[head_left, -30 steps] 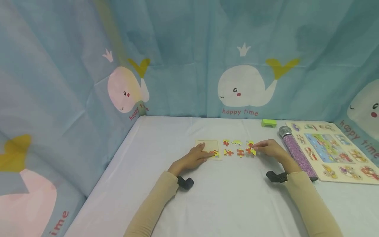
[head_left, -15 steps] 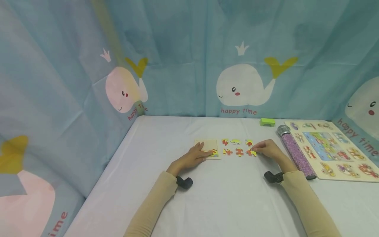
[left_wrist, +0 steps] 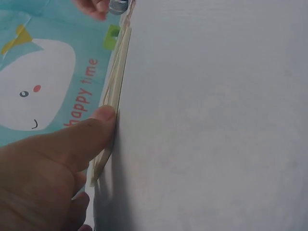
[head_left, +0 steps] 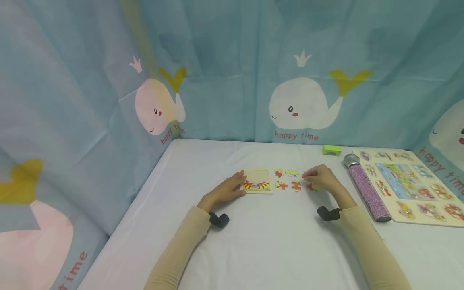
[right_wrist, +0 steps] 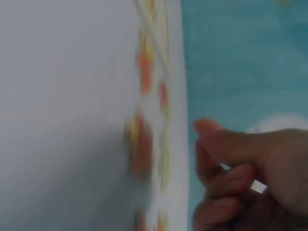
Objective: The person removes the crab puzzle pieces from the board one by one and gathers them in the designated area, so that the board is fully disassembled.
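A small square wooden puzzle tray (head_left: pixel 256 175) lies on the table, with a strip of red-and-yellow pieces fitted along its near side. My left hand (head_left: pixel 227 189) holds its left edge, the thumb (left_wrist: pixel 102 115) against the rim in the left wrist view. To the right lie several loose jigsaw pieces in two rows, among them a red one (head_left: pixel 295 186) and a yellow-green one (head_left: pixel 291 173). My right hand (head_left: pixel 322 177) hovers over the rightmost pieces, fingers loosely curled, thumb near the forefinger. Nothing shows between its fingertips in the right wrist view, and it partly hides the pieces beneath.
A purple glittery microphone (head_left: pixel 369 192) lies at the right, beside a large wooden picture puzzle board (head_left: pixel 393 217). A green arch block (head_left: pixel 331 150) stands at the back. White cloth covers the table (head_left: pixel 268 241); a blue whale-print curtain (head_left: pixel 224 100) hangs behind.
My left hand has drawn back leftwards from the fitted pieces to the tray's edge. My right hand has left the lower right piece and moved up over the upper right one.
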### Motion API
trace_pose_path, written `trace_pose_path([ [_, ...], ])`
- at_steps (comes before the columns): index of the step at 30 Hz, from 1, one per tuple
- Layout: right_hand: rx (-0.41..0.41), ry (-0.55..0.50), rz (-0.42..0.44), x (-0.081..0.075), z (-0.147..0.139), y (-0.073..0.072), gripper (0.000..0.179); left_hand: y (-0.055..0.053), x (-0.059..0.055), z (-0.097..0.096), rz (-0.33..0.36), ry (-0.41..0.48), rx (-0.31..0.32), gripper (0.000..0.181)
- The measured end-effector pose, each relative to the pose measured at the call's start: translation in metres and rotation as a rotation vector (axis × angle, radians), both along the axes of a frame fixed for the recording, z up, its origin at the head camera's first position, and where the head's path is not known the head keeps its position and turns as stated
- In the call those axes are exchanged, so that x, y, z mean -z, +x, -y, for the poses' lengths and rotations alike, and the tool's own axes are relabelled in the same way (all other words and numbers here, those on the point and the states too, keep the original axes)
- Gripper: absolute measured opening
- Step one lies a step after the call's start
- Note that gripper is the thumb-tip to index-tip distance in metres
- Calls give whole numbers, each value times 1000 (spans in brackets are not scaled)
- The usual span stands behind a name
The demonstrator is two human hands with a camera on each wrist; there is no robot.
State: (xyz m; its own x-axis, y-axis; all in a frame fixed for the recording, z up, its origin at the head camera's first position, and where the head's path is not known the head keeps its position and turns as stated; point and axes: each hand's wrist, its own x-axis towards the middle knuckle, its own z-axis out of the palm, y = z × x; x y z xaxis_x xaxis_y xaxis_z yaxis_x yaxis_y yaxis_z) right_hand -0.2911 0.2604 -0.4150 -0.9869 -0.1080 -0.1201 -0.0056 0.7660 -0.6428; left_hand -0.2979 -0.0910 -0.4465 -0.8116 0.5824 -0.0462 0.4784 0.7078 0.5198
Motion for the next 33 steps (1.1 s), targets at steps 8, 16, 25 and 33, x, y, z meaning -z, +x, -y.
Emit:
trace_pose_path([
  [8,-244,-94,24,3,101,-16,18,-3,4,-1,23,-31,-46,72],
  [16,-257,-121,-13,13,146,-25,21,-2,4,-1,5,-40,-13,72],
  [25,-293,-71,-134,22,154,-25,17,-3,0,0,4,-47,-12,71],
  [33,-289,-32,-121,23,160,-20,15,-1,0,1,-4,-27,6,69],
])
